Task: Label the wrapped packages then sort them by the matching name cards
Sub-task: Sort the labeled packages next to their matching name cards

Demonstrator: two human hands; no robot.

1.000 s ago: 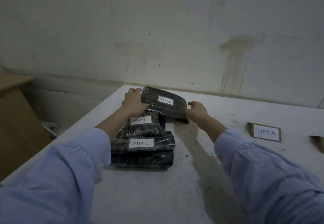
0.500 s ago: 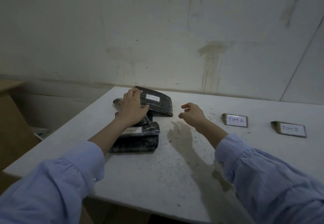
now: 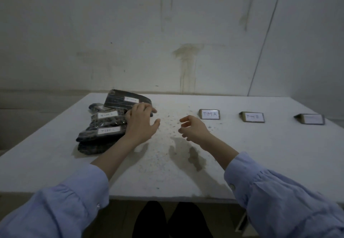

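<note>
– Resting on the top package (image 3: 119,100), left hand (image 3: 141,126), fingers flat, thumb wide
– Right hand (image 3: 193,129) hangs loose, empty, over the table (image 3: 242,154); pile (image 3: 104,131) sits far-left corner, TIM A card (image 3: 209,114) near the far edge

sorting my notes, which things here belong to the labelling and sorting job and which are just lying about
Part of the job: wrapped packages, TIM A card, TIM B card, third card (writing unreadable), left hand touching the packages, empty right hand.

Just lying about: specks on the table, wall stain.
</note>
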